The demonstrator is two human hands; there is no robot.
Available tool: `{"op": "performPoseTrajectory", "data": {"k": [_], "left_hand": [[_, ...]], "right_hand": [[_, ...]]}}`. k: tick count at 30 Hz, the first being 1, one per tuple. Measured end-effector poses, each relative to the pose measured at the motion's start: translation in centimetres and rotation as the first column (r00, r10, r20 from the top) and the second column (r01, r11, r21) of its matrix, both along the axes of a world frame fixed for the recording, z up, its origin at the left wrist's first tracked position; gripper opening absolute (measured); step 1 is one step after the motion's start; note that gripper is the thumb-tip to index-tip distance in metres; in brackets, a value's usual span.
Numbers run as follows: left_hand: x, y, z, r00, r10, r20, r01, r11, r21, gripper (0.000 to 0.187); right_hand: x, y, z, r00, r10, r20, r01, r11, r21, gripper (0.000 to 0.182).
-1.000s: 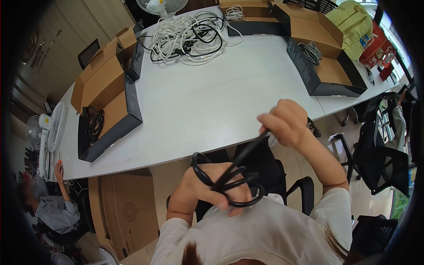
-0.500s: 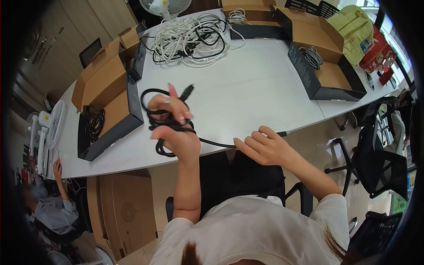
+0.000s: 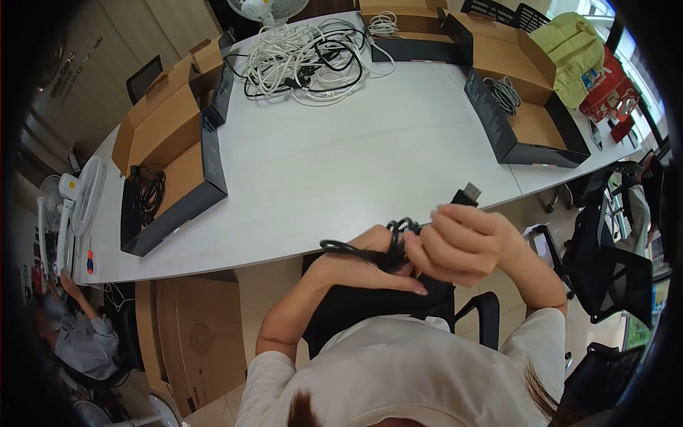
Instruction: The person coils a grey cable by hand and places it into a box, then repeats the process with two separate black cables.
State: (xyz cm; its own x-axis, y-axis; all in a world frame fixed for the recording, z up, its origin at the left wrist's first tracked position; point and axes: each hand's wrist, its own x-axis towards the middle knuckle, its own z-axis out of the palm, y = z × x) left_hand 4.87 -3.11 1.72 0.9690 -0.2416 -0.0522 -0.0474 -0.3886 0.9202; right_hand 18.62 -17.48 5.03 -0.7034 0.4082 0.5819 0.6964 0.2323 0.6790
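Note:
A black HDMI cable (image 3: 395, 245) is bunched in loops at my left hand (image 3: 359, 265), beyond the table's near edge. Its loops lie around the fingers and palm, and the thumb sticks out toward the right. My right hand (image 3: 462, 245) is closed on the same cable close against the left hand. From the top of that fist juts the cable's plug (image 3: 467, 194), with its metal tip pointing up. The right fingers hide part of the loops and the left fingertips.
Tangled white and black cables (image 3: 306, 64) lie at the table's far side. Open boxes hold coiled cables: a left box (image 3: 174, 192), a right box (image 3: 533, 121) and a back box (image 3: 420, 50). A screwdriver (image 3: 90, 262) lies at left, near another person (image 3: 85, 341).
My left hand has moved right and down with the looped cable, meeting my right hand. The right hand now has the plug standing up from its fist. The other person's hand has left the screwdriver.

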Motion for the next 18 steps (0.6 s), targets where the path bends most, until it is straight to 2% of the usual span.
{"op": "performPoseTrajectory", "data": {"k": [1, 2, 5, 6, 7, 9, 10, 13, 14, 16, 17, 18], "left_hand": [[0.0, -0.8, -0.7, 0.998, 0.001, -0.07, 0.004, 0.997, 0.082, 0.034], [-0.2, -1.4, -2.3, 0.986, 0.027, 0.162, -0.014, 0.996, -0.084, 0.032], [0.1, -2.5, -1.3, 0.989, 0.05, 0.141, 0.016, 0.903, -0.43, 0.033], [-0.2, -1.8, 0.0, 0.997, -0.069, -0.021, 0.055, 0.919, -0.39, 0.027], [0.1, -1.5, -0.4, 0.975, -0.224, 0.015, 0.205, 0.862, -0.464, 0.024], [0.6, -1.0, -1.7, 0.857, -0.5, 0.121, 0.47, 0.665, -0.58, 0.019], [0.9, -1.7, -1.8, 0.789, -0.54, 0.293, 0.575, 0.479, -0.664, 0.018], [0.6, -2.1, -2.2, 0.732, -0.579, 0.361, 0.618, 0.338, -0.71, 0.021], [0.5, -1.9, -2.4, 0.747, -0.557, 0.363, 0.592, 0.307, -0.746, 0.02], [0.1, -1.2, -2.9, 0.779, -0.511, 0.363, 0.536, 0.241, -0.81, 0.02], [-0.3, -1.1, -3.4, 0.834, -0.446, 0.325, 0.443, 0.192, -0.875, 0.02], [-0.1, -0.9, -3.8, 0.819, -0.447, 0.36, 0.45, 0.11, -0.886, 0.02]], "right_hand": [[-0.4, -0.1, 0.3, 0.998, 0.022, -0.066, -0.028, 0.996, -0.081, 0.013], [-0.4, -0.1, 0.7, 0.996, 0.039, -0.076, -0.047, 0.994, -0.102, 0.015], [-0.1, 0.4, 1.1, 0.963, 0.005, -0.27, -0.059, 0.98, -0.191, 0.016], [-0.2, 0.6, 0.8, 0.934, -0.02, -0.357, -0.073, 0.967, -0.245, 0.019], [-0.2, 0.8, 0.4, 0.884, -0.047, -0.465, -0.128, 0.932, -0.338, 0.019], [-0.5, 1.4, -0.4, 0.75, -0.137, -0.647, -0.268, 0.832, -0.486, 0.02], [-1.0, 1.5, -0.2, 0.677, -0.343, -0.651, -0.322, 0.657, -0.681, 0.032], [-1.8, 3.0, -2.9, 0.293, -0.398, -0.869, -0.724, 0.502, -0.474, 0.046], [-1.6, 3.1, -3.0, 0.304, -0.501, -0.81, -0.755, 0.392, -0.526, 0.065], [-0.1, 3.6, -3.5, 0.279, -0.539, -0.795, -0.881, 0.185, -0.435, 0.073], [0.6, 3.9, -3.7, 0.269, -0.558, -0.785, -0.924, 0.078, -0.373, 0.077], [1.0, 4.0, -3.3, 0.259, -0.623, -0.738, -0.939, 0.016, -0.343, 0.104]]}}
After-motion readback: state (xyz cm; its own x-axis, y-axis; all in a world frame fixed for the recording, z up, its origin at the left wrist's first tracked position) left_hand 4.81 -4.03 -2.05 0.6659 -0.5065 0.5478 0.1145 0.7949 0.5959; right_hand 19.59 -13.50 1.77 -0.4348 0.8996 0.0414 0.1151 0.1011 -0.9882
